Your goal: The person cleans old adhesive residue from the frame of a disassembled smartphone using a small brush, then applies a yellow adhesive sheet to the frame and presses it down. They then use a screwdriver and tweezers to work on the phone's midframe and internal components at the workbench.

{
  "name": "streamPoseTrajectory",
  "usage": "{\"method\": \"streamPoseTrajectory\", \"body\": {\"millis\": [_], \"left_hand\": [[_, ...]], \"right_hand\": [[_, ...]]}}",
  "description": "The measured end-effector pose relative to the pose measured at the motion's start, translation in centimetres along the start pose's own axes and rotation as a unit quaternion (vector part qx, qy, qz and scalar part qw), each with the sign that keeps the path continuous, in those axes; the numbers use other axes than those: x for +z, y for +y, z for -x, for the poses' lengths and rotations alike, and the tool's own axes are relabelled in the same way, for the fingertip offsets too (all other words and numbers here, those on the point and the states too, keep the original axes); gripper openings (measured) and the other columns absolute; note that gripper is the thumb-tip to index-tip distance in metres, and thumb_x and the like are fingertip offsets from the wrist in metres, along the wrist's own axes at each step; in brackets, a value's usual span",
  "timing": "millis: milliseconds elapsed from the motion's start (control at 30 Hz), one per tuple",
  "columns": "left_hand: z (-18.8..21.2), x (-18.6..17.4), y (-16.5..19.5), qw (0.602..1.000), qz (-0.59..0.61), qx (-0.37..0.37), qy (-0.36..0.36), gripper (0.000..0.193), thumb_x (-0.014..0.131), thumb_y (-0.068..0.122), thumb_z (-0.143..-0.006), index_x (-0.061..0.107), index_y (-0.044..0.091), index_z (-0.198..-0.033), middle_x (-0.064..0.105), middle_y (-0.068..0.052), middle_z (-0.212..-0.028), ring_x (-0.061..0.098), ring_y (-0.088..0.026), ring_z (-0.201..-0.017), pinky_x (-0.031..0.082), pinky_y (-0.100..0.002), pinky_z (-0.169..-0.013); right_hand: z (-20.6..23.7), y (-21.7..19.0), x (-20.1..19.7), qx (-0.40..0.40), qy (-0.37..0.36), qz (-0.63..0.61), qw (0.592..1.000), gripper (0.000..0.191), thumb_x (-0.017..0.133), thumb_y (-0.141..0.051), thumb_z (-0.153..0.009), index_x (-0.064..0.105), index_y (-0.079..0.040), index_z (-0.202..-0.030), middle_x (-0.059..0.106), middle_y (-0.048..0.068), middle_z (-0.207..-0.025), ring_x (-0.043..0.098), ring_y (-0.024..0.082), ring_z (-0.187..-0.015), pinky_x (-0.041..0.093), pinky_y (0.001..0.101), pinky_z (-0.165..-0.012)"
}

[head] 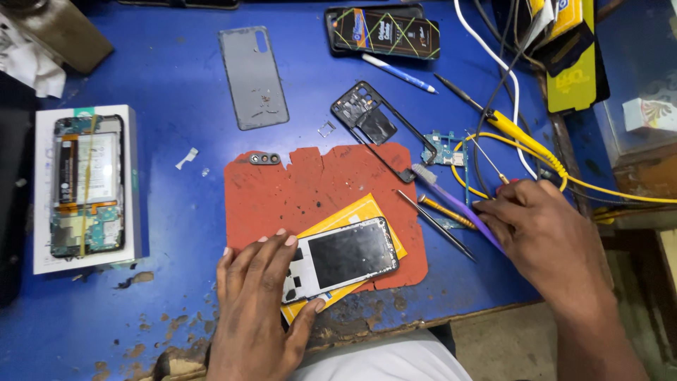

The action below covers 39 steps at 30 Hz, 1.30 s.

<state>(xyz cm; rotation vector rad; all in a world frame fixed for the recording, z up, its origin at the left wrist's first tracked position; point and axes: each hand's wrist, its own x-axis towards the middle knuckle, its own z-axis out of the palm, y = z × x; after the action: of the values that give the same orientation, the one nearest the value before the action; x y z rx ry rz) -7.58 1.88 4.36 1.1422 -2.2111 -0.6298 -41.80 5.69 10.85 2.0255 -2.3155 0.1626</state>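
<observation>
Working over a scuffed blue bench. Left hand pinning the phone frame on the red mat, fingers flat and released. Right hand, right of the mat, closing on the purple brush, probably needing lifting toward the frame.

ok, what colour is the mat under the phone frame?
Red-orange mat, with dark stains; the head view shows it.

We are at a phone repair workshop. On our worn blue table lie an opened phone, a grey back cover, screwdrivers and loose wires.
</observation>
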Motion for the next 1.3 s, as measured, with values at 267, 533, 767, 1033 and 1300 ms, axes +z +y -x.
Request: {"method": "streamPoseTrajectory", "body": {"millis": [267,533,767,1033,1300], "left_hand": [[0.5,0.0,-0.2,1.0,0.018,-0.011,-0.012,0.085,0.08,0.026,-0.076,0.038,0.007,-0.148,0.05,-0.018,-0.145,0.045,-0.039,-0.134,0.017,-0.065,-0.117],[0.7,-0.1,-0.4,0.999,0.026,-0.018,-0.02,0.083,0.08,0.023,-0.076,0.039,0.006,-0.147,0.051,-0.019,-0.144,0.046,-0.04,-0.134,0.016,-0.064,-0.116],[0.7,-0.3,-0.3,1.0,0.027,-0.011,-0.007,0.081,0.079,0.023,-0.078,0.041,0.005,-0.147,0.051,-0.019,-0.146,0.045,-0.04,-0.134,0.018,-0.064,-0.118],[0.7,-0.1,-0.5,0.999,0.046,0.005,0.019,0.077,0.078,0.023,-0.077,0.044,0.004,-0.144,0.054,-0.019,-0.145,0.048,-0.039,-0.134,0.02,-0.064,-0.118],[0.8,-0.7,1.0,0.993,0.052,0.079,0.067,0.049,0.077,0.014,-0.083,0.06,0.006,-0.128,0.065,-0.009,-0.129,0.059,-0.031,-0.127,0.025,-0.063,-0.12]], "right_hand": [[-1.4,-1.0,-1.5,0.016,-0.124,0.093,0.988,0.018,0.074,-0.032,-0.081,0.077,-0.018,-0.091,0.067,0.0,-0.093,0.064,0.025,-0.096,0.055,0.0409,-0.081],[-1.7,-1.9,-1.8,0.033,-0.162,0.112,0.98,0.018,0.074,-0.026,-0.076,0.07,-0.012,-0.085,0.07,0.004,-0.091,0.068,0.026,-0.098,0.057,0.0434,-0.081],[-0.5,-1.6,-0.6,0.069,-0.131,0.065,0.987,0.016,0.074,-0.02,-0.077,0.068,-0.011,-0.088,0.07,0.009,-0.09,0.068,0.031,-0.091,0.055,0.0455,-0.076],[2.1,2.7,1.9,0.181,-0.009,-0.396,0.9,0.021,0.077,0.002,-0.08,0.062,-0.004,-0.094,0.073,0.005,-0.09,0.065,0.012,-0.079,0.052,0.0246,-0.07],[4.5,-1.5,3.2,0.029,-0.002,-0.372,0.928,0.013,0.075,-0.001,-0.08,0.075,-0.001,-0.094,0.075,0.006,-0.089,0.069,0.011,-0.081,0.053,0.0232,-0.074]]}}
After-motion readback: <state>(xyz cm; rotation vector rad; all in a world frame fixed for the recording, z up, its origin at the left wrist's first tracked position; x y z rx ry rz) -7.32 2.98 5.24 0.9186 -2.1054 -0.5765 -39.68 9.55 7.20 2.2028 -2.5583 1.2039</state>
